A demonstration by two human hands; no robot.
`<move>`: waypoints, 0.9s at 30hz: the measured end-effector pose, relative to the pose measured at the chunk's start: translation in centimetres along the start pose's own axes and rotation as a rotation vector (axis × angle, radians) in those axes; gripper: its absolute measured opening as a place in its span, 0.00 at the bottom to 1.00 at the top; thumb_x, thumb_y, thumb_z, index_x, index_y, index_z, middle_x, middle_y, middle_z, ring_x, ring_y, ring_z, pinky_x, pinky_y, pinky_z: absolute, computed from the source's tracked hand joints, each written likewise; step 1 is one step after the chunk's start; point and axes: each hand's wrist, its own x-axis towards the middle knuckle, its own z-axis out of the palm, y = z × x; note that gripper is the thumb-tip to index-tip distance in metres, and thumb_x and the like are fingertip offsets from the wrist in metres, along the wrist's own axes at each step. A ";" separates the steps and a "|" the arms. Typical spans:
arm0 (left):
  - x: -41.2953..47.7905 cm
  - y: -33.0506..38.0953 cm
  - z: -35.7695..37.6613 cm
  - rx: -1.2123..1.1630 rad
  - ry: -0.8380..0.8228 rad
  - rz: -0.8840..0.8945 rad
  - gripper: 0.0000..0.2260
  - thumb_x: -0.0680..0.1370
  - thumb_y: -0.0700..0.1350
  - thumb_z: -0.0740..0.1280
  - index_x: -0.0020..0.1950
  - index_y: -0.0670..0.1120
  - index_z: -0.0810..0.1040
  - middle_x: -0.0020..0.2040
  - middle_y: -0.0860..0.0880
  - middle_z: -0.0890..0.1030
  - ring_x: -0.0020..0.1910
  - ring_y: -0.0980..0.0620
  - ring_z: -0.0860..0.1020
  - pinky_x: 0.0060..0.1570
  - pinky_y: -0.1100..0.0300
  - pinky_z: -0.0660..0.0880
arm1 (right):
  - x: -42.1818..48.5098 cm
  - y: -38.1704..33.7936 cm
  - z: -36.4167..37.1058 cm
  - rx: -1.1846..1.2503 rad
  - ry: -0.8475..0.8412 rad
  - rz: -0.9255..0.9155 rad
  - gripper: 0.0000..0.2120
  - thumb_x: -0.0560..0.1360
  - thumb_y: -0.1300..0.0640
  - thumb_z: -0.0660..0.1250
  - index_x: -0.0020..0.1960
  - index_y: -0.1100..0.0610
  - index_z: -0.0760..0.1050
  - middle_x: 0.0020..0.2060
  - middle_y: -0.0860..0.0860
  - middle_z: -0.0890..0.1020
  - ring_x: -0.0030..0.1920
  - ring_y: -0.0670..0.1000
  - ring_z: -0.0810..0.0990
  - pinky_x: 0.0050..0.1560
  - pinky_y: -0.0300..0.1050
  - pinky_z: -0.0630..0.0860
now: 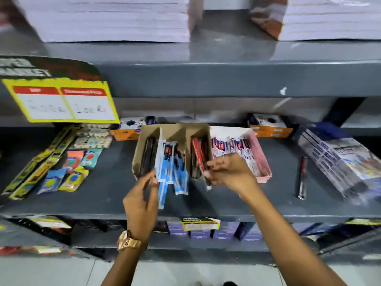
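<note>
A brown cardboard box (175,129) with dividers sits on the grey shelf (115,182). It holds dark pen packs at left, blue-and-white pen packs (175,174) in the middle and red packs (198,155) at right. My left hand (142,199) pinches the front blue-and-white packs at the box's lower edge. My right hand (228,172) grips a slim dark pen pack (207,183) by the red compartment's front. A pink box (261,159) of white-and-purple packs stands just right of it.
Yellow ruler packs (35,170) and small coloured packets (72,170) lie at left. A loose pen (302,178) and a stack of wrapped books (340,162) lie at right. A yellow price sign (61,100) hangs from the shelf above. Paper stacks (107,19) fill the top shelf.
</note>
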 end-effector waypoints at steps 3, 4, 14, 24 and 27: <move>-0.2 -4.5 -1.7 0.217 0.082 -0.006 0.14 0.77 0.39 0.64 0.62 0.39 0.75 0.59 0.40 0.79 0.60 0.44 0.76 0.59 0.54 0.71 | 3.9 -1.3 1.8 -0.488 0.154 -0.107 0.10 0.69 0.68 0.68 0.49 0.64 0.83 0.44 0.62 0.85 0.42 0.59 0.83 0.49 0.49 0.81; -0.2 -5.8 -2.0 0.266 0.080 -0.045 0.15 0.77 0.37 0.65 0.64 0.38 0.73 0.62 0.37 0.77 0.63 0.40 0.73 0.62 0.49 0.70 | 4.8 -1.7 2.3 -0.636 0.204 -0.138 0.10 0.69 0.67 0.67 0.49 0.63 0.82 0.47 0.61 0.85 0.48 0.59 0.83 0.51 0.47 0.80; 1.2 -8.1 -2.0 0.809 -0.250 -0.183 0.28 0.74 0.48 0.52 0.71 0.36 0.65 0.72 0.36 0.66 0.74 0.41 0.60 0.74 0.46 0.51 | 8.5 -2.2 7.8 -1.123 0.165 -0.182 0.14 0.77 0.67 0.59 0.61 0.65 0.74 0.59 0.61 0.79 0.60 0.61 0.79 0.57 0.53 0.77; 1.3 -8.2 -2.0 0.877 -0.322 -0.199 0.29 0.76 0.50 0.47 0.75 0.39 0.58 0.76 0.40 0.59 0.76 0.45 0.54 0.75 0.50 0.46 | 9.0 -1.9 6.3 -0.869 0.104 -0.194 0.13 0.73 0.69 0.65 0.57 0.65 0.76 0.52 0.61 0.82 0.50 0.60 0.83 0.53 0.51 0.81; 1.6 -7.6 -1.9 0.771 -0.301 -0.258 0.26 0.79 0.46 0.53 0.75 0.37 0.55 0.77 0.39 0.55 0.76 0.44 0.50 0.75 0.48 0.42 | 7.6 -1.6 4.1 -0.480 0.023 -0.187 0.13 0.73 0.67 0.68 0.57 0.64 0.79 0.45 0.58 0.83 0.38 0.57 0.85 0.44 0.51 0.84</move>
